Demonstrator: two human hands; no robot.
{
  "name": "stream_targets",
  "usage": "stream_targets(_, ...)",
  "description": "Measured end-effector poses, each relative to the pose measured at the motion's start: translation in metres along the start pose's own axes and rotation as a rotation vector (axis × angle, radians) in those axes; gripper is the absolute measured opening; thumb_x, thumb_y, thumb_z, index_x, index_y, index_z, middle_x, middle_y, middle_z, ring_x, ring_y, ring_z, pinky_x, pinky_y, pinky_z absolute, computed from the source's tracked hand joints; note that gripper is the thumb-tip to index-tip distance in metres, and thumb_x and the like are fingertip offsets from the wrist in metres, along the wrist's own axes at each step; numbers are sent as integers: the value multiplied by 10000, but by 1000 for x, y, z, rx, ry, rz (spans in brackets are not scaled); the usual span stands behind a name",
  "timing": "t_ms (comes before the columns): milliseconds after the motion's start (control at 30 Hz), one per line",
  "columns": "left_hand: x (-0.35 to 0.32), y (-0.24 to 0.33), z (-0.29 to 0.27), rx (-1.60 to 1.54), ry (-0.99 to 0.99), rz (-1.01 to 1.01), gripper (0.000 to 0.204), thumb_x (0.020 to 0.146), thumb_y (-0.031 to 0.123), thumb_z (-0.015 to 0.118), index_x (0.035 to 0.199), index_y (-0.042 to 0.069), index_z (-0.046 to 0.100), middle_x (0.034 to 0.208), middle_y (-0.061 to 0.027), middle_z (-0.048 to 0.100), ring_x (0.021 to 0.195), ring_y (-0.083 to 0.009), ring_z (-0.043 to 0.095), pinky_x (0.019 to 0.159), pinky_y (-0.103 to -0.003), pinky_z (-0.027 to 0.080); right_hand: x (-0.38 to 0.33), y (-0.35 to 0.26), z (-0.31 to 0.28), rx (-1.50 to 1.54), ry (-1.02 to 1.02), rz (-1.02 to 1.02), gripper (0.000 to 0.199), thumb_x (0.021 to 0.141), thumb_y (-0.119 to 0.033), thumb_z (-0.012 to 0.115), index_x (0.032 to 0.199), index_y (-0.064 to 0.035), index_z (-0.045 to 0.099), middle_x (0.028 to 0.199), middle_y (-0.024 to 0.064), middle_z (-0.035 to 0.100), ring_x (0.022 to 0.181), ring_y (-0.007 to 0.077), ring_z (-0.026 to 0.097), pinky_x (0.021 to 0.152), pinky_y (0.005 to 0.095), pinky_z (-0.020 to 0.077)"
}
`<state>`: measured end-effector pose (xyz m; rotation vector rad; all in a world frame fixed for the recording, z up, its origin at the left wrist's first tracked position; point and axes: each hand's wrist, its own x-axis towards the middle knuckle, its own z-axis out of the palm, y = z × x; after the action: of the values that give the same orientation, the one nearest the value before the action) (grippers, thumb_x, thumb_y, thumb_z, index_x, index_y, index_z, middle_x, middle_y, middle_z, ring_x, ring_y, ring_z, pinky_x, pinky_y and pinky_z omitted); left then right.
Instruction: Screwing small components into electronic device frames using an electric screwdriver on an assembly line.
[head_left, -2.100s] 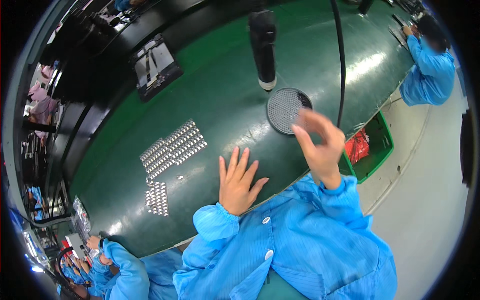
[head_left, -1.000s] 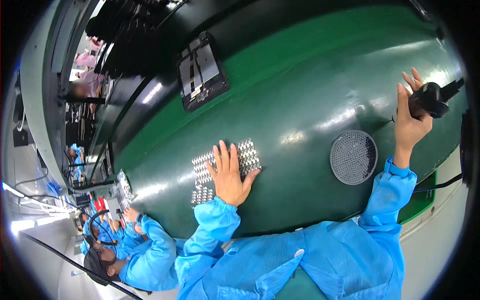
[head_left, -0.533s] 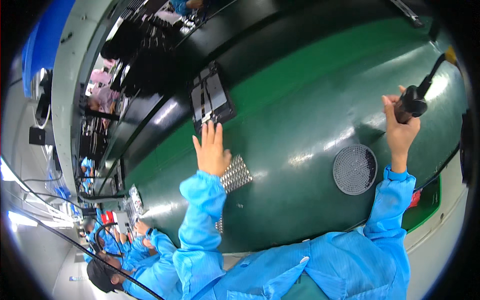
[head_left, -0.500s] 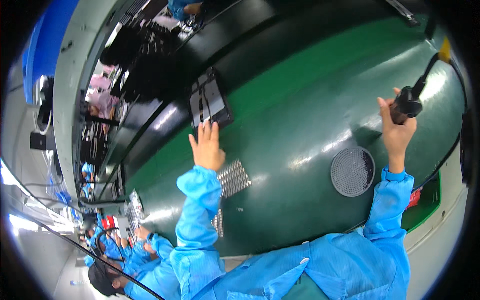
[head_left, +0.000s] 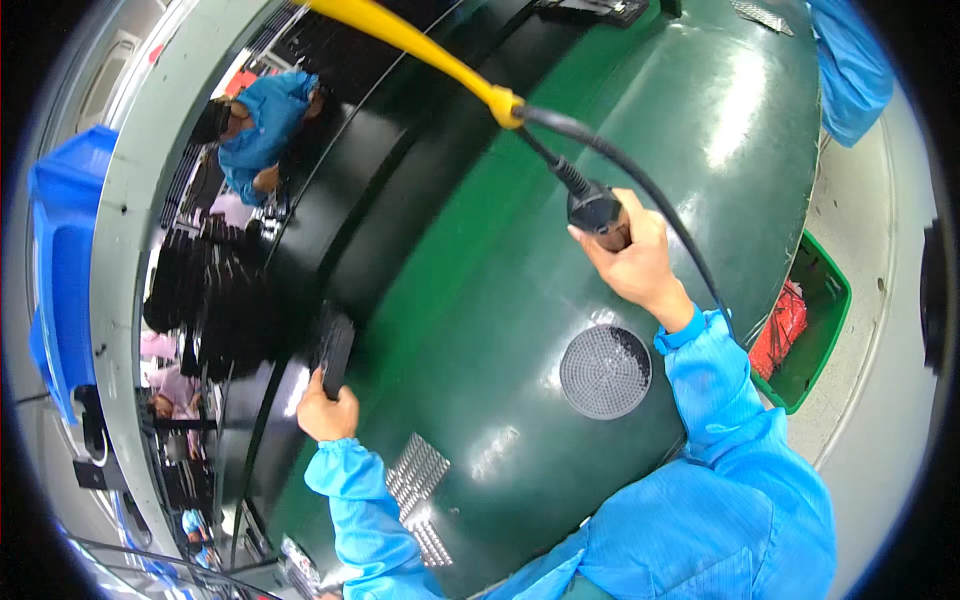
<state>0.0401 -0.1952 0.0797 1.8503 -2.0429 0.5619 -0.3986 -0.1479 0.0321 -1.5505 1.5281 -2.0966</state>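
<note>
My left hand is closed on the near end of a flat black device, which is tipped up on its edge at the border of the green table and the dark belt. In my right hand is a black corded electric screwdriver, held above the green surface; its tip is hidden by the hand. The cord rises to a yellow hanging line. Nearer me lies a round grey gridded dish, with small dark pieces gathered at its right side.
Two sheets of small silvery pieces, one beside my left sleeve, lie on the green table. A dark belt runs beyond. At right are a green bin with a red bag and another person's blue sleeve.
My view has turned. My left hand, earlier spread on the device, now grips it; the device has been tipped up. My right hand has carried the screwdriver leftward, beyond the dish.
</note>
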Motion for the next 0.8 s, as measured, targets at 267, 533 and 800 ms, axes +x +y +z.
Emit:
stream_targets(267,-124,120,-74,-278,26,396,599,564,32,696,1152,-16,592,1113,-160,636,1042,-331,605,932,-437,444,4,-3,-9,-101,-40,80,243,759,-87,756,843,-19,538,534,-19,498,500,25,417,463,216,337)
stream_targets(533,-244,172,-94,-399,-255,261,579,616,206,809,1120,4,612,1250,-157,570,1232,-359,486,1049,-545,273,-3,-1,-1,-142,-46,81,299,734,-191,804,800,-34,558,616,-8,557,552,69,456,518,238,407)
stream_targets(800,-263,106,-76,-425,-7,-467,212,786,82,700,980,9,652,909,-160,661,742,-286,638,665,-354,513,-4,8,-4,-57,-69,101,280,738,-208,807,838,-46,601,681,-24,592,598,63,508,572,217,423)
